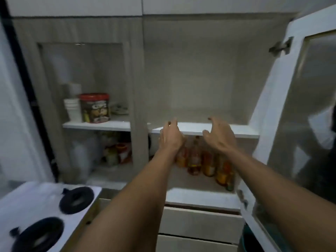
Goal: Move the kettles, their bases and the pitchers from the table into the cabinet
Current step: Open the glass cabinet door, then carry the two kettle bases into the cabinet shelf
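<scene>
Two black round kettle bases lie on a white table [21,195] at the lower left: one base [76,200] further back, the other base [39,234] at the near edge. The cabinet's right half stands open, and its upper shelf [241,130] is bare. My left hand [171,136] and my right hand [221,135] are both raised at the front edge of that shelf, fingers spread and curved, holding nothing. No kettle or pitcher is in view.
The open glass door [298,113] swings out on the right. Several sauce bottles [209,160] stand on the lower shelf under my hands. Behind the shut left glass door is a red-lidded tub [95,108] and white cups. Drawers [200,224] sit below.
</scene>
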### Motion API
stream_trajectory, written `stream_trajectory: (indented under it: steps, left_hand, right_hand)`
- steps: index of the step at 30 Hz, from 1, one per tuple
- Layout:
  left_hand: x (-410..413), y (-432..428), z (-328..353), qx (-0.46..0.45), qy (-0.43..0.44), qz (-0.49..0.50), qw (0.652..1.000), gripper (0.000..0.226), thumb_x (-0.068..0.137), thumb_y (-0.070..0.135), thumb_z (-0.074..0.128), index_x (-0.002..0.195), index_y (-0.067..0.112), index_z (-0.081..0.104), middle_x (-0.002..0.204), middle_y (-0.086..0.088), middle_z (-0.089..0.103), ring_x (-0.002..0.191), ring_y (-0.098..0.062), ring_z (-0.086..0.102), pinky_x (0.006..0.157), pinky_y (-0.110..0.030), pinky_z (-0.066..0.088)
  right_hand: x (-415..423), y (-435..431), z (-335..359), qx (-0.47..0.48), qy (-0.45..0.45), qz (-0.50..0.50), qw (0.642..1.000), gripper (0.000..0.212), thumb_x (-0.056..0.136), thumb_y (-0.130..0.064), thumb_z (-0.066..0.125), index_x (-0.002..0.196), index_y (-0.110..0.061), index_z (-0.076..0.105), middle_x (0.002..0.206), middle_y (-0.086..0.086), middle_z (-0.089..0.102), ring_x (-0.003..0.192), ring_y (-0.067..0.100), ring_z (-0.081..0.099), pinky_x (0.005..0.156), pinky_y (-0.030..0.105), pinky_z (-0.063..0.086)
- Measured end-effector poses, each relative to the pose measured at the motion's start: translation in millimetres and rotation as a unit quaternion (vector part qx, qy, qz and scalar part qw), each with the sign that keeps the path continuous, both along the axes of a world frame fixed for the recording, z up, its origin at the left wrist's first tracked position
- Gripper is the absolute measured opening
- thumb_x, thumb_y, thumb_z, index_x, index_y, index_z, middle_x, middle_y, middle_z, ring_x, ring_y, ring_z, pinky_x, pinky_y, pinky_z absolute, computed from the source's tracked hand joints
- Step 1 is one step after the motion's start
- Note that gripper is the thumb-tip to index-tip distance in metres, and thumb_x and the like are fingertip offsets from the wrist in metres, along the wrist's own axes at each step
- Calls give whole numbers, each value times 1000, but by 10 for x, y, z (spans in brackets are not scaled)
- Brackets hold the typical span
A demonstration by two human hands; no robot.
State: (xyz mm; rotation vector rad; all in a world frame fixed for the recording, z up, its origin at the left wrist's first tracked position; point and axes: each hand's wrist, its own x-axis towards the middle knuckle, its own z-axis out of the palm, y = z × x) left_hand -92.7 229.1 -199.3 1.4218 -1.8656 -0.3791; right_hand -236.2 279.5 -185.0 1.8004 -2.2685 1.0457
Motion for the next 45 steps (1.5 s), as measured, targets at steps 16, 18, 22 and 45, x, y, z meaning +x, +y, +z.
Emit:
stream_trajectory:
  steps: [16, 18, 22, 45]
  left_hand:
    - [3470, -835, -1728, 193, -1, 428, 883, 60, 95, 19, 51, 150, 18, 28, 154, -11, 30, 133, -36, 42, 101, -48, 39]
    - [3629, -871, -1915, 213, 9, 474, 854, 66, 95, 23, 52, 153, 18, 21, 157, -13, 24, 135, -37, 39, 103, -49, 38]
    - [3740, -862, -2320, 240, 62, 572, 782, 70, 93, 28, 56, 152, 17, 22, 156, -14, 24, 136, -37, 37, 106, -50, 37]
    - [3791, -1113, -4089, 285, 76, 716, 632, 125, 47, 88, 58, 150, 36, 11, 161, -22, -7, 150, -37, -6, 118, -58, -3]
  right_hand:
    - [3666, -2339, -1885, 217, 79, 420, 878, 53, 91, -30, 55, 139, -17, 41, 147, 10, 40, 133, 34, 42, 105, 42, 40]
    - [3895, -2573, -2127, 243, 90, 454, 852, 57, 91, -32, 56, 141, -13, 37, 149, 11, 38, 134, 34, 40, 104, 44, 41]
    - [4187, -2863, -2577, 275, 129, 503, 809, 76, 90, -38, 60, 151, -15, 21, 157, 11, 25, 138, 38, 35, 103, 48, 42]
    - [4449, -3228, -4189, 268, 99, 498, 818, 114, 58, -76, 66, 148, -32, 13, 162, 13, -3, 146, 44, -3, 119, 54, 10]
